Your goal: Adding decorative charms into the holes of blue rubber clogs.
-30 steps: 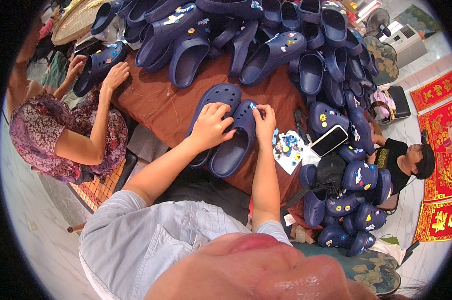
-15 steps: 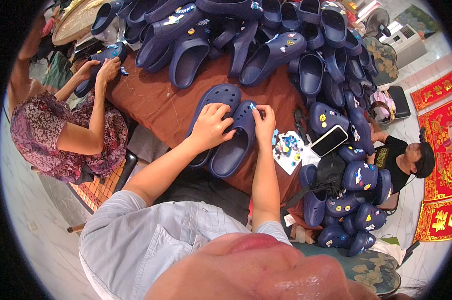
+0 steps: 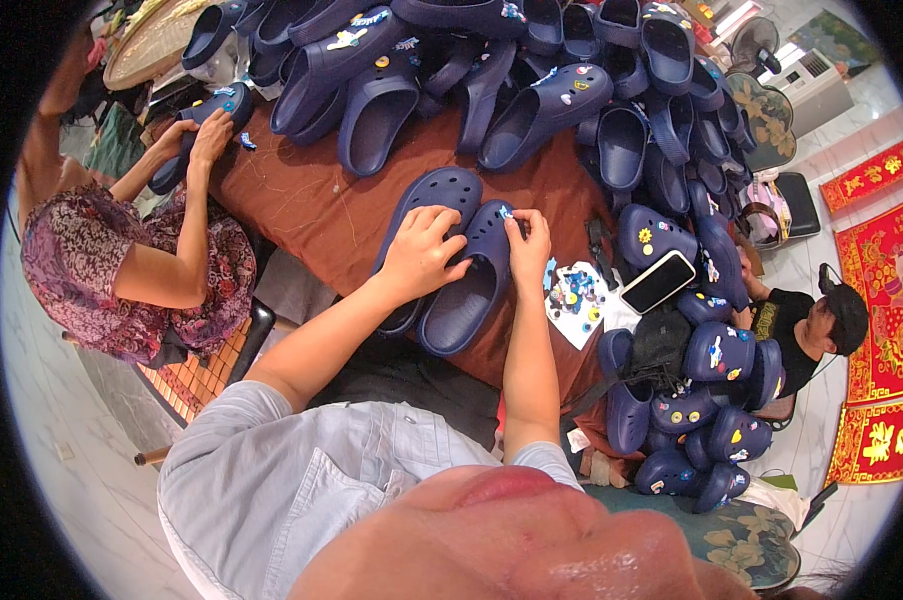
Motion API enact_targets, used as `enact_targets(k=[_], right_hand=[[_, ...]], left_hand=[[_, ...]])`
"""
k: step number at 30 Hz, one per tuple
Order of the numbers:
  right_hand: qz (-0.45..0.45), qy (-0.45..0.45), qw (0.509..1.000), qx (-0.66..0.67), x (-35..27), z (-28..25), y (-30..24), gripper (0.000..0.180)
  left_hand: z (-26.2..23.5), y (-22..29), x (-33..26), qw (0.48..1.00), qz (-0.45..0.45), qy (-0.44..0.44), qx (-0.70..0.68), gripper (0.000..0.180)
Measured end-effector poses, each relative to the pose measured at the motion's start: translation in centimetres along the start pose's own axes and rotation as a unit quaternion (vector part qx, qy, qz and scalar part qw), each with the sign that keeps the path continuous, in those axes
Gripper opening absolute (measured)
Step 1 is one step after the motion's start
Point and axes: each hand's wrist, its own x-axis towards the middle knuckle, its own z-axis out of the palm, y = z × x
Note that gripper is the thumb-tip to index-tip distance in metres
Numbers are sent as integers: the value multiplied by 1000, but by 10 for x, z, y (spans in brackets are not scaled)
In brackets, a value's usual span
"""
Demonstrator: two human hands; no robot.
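Note:
In front of me two navy blue clogs lie side by side on a brown cloth: the left clog (image 3: 439,187) and the right clog (image 3: 460,307), both with holes in their upper. My left hand (image 3: 426,254) lies across the left clog, fingers bent over its upper and thumb reaching to the right clog's opening. My right hand (image 3: 529,248) is at the right clog's outer side, thumb and fingers pinching a small blue-and-white shoe charm (image 3: 505,213) against its upper. Whether the charm's stem is in a hole is hidden. A white sheet (image 3: 574,325) with several loose charms lies beside my right hand.
Many navy clogs (image 3: 376,125) are heaped along the far side, and decorated clogs (image 3: 719,352) stack up at right. A phone (image 3: 658,281) and a black bag (image 3: 659,347) lie between. A co-worker's hands (image 3: 211,135) hold a clog at left; another person (image 3: 816,325) is at right.
My hands and both clogs stay where they were. At left, the co-worker's hand has shifted slightly on their clog; the person at right has moved their head a little.

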Motion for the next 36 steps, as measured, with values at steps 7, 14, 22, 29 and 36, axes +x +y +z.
enact_targets(k=[7,14,22,29,36], right_hand=[[-6,5,1000,6,0,1,0,17],[-9,1,1000,2,-3,2,-1,18],[-39,13,999,-19,1,2,4,16],[-53,26,997,-41,2,3,-6,18],[-114,134,979,-108,11,-38,-7,16]], left_hand=[[0,0,1,1000,-1,-1,2,30],[-2,1,-4,1000,-2,-3,4,30],[0,-3,-1,1000,6,-9,13,30],[4,-6,0,999,14,4,42,28],[5,-7,-4,999,17,14,48,28]])
